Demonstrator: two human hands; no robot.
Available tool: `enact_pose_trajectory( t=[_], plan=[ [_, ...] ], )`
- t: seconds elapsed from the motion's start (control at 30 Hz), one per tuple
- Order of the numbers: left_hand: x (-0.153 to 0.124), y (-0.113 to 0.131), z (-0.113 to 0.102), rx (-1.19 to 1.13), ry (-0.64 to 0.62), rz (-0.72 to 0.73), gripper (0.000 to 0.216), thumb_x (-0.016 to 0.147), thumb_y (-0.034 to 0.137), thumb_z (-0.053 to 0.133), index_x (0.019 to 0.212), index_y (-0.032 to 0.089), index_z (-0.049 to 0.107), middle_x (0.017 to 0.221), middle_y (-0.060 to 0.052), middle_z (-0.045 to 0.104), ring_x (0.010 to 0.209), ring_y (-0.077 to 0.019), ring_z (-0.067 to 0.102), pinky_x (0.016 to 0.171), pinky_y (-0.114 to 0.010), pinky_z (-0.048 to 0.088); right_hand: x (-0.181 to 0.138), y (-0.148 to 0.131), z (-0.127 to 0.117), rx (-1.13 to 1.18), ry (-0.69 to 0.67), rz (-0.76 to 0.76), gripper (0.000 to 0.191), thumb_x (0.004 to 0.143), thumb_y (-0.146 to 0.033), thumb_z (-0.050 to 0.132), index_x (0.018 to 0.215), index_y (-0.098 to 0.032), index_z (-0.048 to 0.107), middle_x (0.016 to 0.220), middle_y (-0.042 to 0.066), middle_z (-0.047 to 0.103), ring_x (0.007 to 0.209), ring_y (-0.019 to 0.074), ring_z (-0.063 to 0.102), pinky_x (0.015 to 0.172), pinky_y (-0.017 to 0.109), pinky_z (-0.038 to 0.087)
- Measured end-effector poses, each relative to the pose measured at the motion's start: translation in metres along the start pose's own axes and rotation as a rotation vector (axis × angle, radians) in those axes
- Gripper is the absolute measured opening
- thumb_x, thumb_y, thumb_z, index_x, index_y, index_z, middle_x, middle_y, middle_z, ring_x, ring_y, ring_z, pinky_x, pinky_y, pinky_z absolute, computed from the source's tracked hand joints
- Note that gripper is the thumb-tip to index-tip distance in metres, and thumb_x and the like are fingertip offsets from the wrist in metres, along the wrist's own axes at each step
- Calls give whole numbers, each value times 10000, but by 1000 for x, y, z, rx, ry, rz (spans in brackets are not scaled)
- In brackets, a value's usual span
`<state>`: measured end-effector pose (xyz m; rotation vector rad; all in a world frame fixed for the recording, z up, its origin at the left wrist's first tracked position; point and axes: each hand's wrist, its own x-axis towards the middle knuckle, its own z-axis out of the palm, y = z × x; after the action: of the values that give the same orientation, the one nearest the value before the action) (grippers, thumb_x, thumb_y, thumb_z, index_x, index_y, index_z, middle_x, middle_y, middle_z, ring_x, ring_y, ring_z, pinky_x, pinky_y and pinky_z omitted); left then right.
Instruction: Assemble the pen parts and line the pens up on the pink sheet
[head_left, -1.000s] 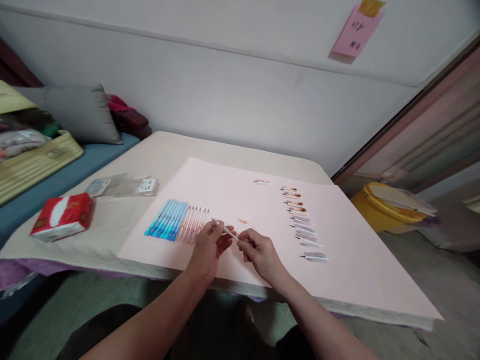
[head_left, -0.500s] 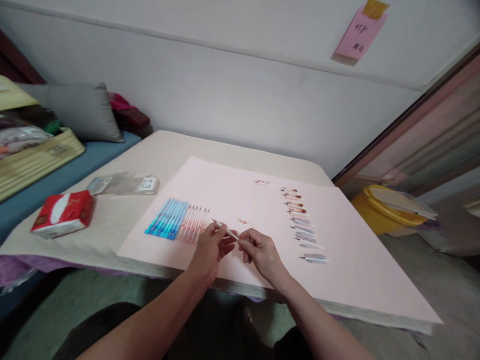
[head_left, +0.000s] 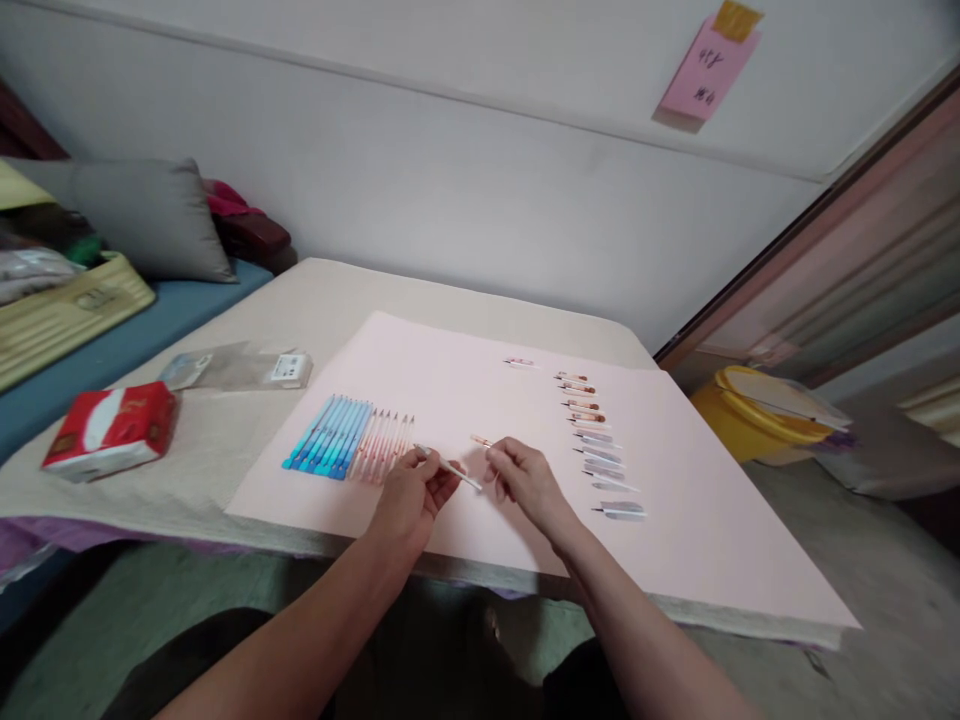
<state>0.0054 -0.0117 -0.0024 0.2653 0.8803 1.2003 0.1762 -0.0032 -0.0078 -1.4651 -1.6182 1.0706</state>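
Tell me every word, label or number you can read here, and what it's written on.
Nothing here reads clearly.
On the pink note on the wall: dark handwriting, too blurred to read.
On the white label of the clear packet: print too small.
On the red tissue pack: pale markings, unreadable.
On the yellow basket: a tag, blurred.

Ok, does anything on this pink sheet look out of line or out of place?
Mostly tidy. One small piece lies alone, left of the column of small parts, outside its line. Another loose piece lies askew by the right hand. The pen row is neat.
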Motion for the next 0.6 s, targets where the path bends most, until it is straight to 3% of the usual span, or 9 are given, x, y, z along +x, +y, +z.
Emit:
enact_pose_trajectory(
  t=[0.1, 0.23, 0.4, 0.6],
  plan=[
    [2, 3, 0, -12, 23, 15, 140, 799, 86, 564, 683, 143, 511, 687, -55, 633, 691, -139, 651, 635, -238, 540, 16, 24, -14, -507, 183, 1, 202, 882, -318, 447, 813, -174, 571, 738, 31, 628, 591, 124, 569, 584, 230, 390],
    [5, 3, -2, -27, 53, 22, 142, 803, 73, 551, 687, 142, 506, 689, -59, 635, 689, -141, 654, 628, -239, 545, 30, 54, -11, -893, 138, 47, 184, 857, -245, 480, 998, -197, 588, 1008, 77, 601, 768, 164, 601, 621, 242, 366],
    [8, 3, -4, -17, 58, 30, 133, 810, 80, 544, 696, 139, 509, 706, -80, 642, 687, -142, 653, 633, -242, 546, 35, 60, 5, -983, 90, 32, 219, 904, -220, 376, 939, -179, 588, 942, 79, 591, 708, 167, 579, 578, 257, 330],
    [17, 15, -7, -62, 139, 111, 145, 826, 68, 511, 701, 139, 492, 680, -68, 629, 634, -115, 636, 620, -224, 541, 28, 34, -2, -674, 90, -113, 36, 803, -178, 521, 812, -176, 556, 803, 35, 580, 701, 150, 530, 601, 240, 339]
  ],
)
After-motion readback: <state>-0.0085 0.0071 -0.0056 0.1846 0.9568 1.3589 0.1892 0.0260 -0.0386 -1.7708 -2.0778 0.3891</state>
